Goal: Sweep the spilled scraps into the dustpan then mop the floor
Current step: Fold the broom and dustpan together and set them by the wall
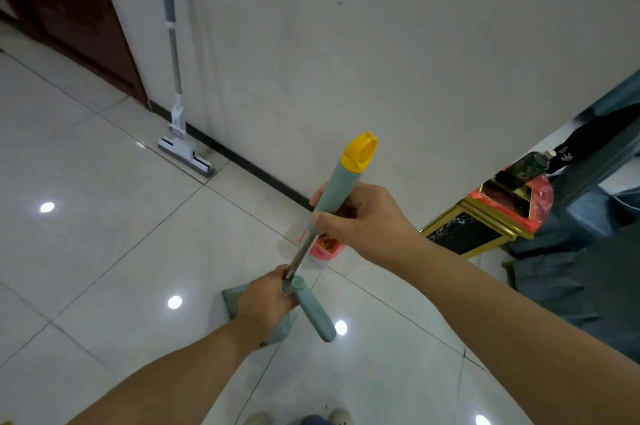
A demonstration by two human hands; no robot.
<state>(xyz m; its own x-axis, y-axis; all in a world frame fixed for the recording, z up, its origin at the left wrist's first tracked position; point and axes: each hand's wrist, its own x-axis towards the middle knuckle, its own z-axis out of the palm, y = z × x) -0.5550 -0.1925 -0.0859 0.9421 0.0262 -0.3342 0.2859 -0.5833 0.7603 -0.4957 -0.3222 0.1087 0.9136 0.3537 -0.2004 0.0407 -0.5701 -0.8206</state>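
Sweeping seems near done: right hand (360, 217) and left hand (266, 303) both grip broom handle (341, 182), fingers curled, dustpan (230, 301) just below; next, park them, fetch mop (185, 153) leaning on wall (381, 44).

A dark brown wooden door (69, 9) stands at the far left, beside a plain white wall (381, 44) with a black skirting strip (249, 166) along its foot. At the right, a gold-framed black marble-patterned bin (464, 234) lined with a red plastic bag (542, 199) sits just beside grey-blue fabric (588, 286). A dark green bottle (528, 166) stands just beyond the bin.
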